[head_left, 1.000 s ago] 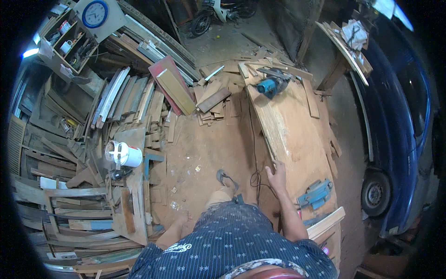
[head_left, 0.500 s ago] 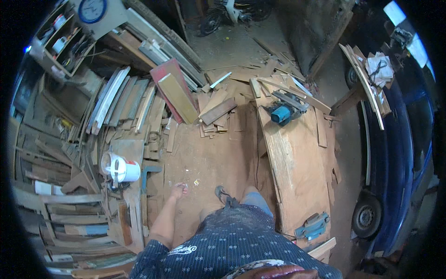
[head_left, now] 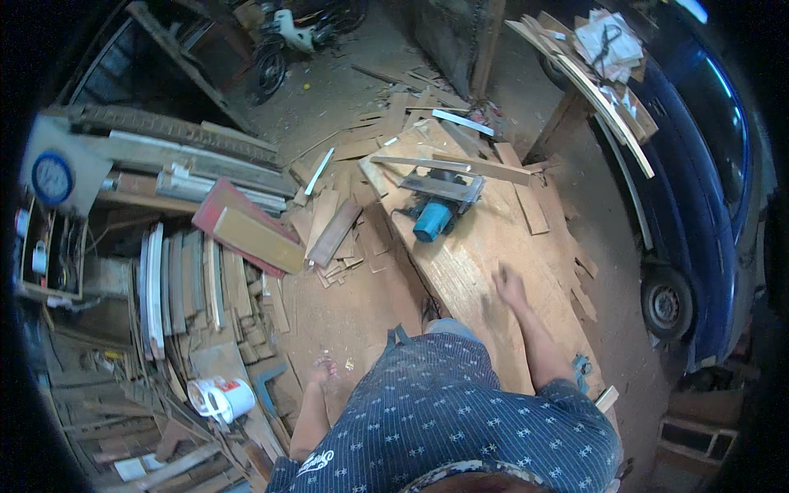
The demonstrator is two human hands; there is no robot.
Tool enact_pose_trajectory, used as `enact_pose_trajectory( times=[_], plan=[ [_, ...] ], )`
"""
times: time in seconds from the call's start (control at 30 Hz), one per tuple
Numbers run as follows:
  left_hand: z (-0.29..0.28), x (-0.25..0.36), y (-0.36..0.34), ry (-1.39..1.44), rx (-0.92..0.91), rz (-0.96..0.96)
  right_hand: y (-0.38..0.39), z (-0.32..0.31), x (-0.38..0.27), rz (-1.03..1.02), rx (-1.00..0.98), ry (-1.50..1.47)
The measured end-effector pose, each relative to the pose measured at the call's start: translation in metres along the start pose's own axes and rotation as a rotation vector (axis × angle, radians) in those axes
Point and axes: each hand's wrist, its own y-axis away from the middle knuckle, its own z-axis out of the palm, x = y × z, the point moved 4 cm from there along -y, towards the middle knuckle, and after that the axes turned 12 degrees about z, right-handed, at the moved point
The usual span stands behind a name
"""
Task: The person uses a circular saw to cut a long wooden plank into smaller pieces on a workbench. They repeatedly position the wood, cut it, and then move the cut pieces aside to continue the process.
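Note:
My right hand (head_left: pixel 508 286) hangs over a large wooden board on the workbench (head_left: pixel 468 271), smeared by motion, so its fingers cannot be made out. Beyond it on the same board rests a teal circular saw (head_left: pixel 433 220) with a grey metal base plate, loose strips of wood beside it. My left hand (head_left: pixel 324 371) is low at my left side above the dusty floor, its fingers curled in; whether anything small is inside is hidden. Past my right elbow, a second teal power tool (head_left: pixel 582 370) shows only in part.
A white bucket (head_left: pixel 222 398) stands at the left among stacked planks (head_left: pixel 189 279). Wood offcuts (head_left: pixel 335 230) litter the floor ahead, near a red board (head_left: pixel 234 218). A dark blue car (head_left: pixel 699 214) is parked at the right; a motorbike (head_left: pixel 288 37) stands at the far end.
My view has turned to the right and my body has moved closer to the workbench. My right hand has come into view over the board. The left hand stays low at my side.

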Motion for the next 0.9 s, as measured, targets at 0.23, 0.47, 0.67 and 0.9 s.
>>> enact_pose_trajectory(
  times=[0.23,0.47,0.67,0.9],
  plan=[
    [0.072,0.120,-0.046,-0.075,0.042,0.085,-0.172,-0.045,-0.109,0.179,0.001,-0.427],
    [0.105,0.135,-0.053,-0.196,-0.025,0.028,-0.241,0.003,-0.206,-0.309,0.121,0.349],
    [0.108,0.134,-0.060,-0.164,-0.007,-0.001,-0.279,0.038,-0.192,-0.270,-0.038,0.522],
    [0.089,0.112,-0.102,-0.206,-0.084,-0.115,-0.251,0.066,-0.231,0.620,-0.848,-0.609]
  ],
)
